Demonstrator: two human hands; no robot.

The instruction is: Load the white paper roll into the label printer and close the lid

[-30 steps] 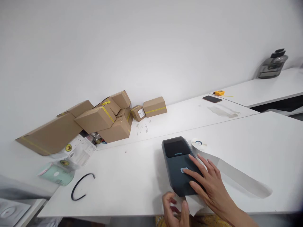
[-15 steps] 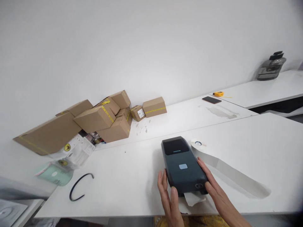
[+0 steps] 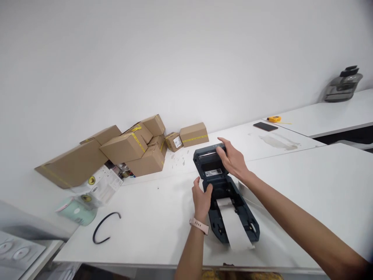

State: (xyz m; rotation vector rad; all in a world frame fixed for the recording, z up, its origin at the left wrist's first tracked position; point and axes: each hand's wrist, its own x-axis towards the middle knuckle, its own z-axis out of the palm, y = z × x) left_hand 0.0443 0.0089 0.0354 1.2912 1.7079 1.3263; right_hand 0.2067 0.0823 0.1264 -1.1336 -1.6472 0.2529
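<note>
A dark label printer (image 3: 247, 227) lies on the white table (image 3: 305, 186) with its lid (image 3: 207, 160) swung up and back. A strip of white label paper (image 3: 234, 229) runs through its open base and out the front. My right hand (image 3: 232, 158) grips the top edge of the raised lid. My left hand (image 3: 201, 196), with a pink watch at the wrist, holds the left side of the base near the hinge, thumb inside the rim. A long paper strip (image 3: 246, 194) trails behind my right forearm.
Several cardboard boxes (image 3: 128, 147) are piled at the back left against the wall. A mint label roll (image 3: 77, 210), packets and a black curved band (image 3: 105, 229) lie at the left. A phone (image 3: 265, 126) and a yellow tape measure (image 3: 273, 118) sit farther back; a grey device (image 3: 342, 83) stands far right.
The printer lid was shut with both hands at its front sides. Now the lid is lifted open, my right hand on its top edge and my left hand steadying the base.
</note>
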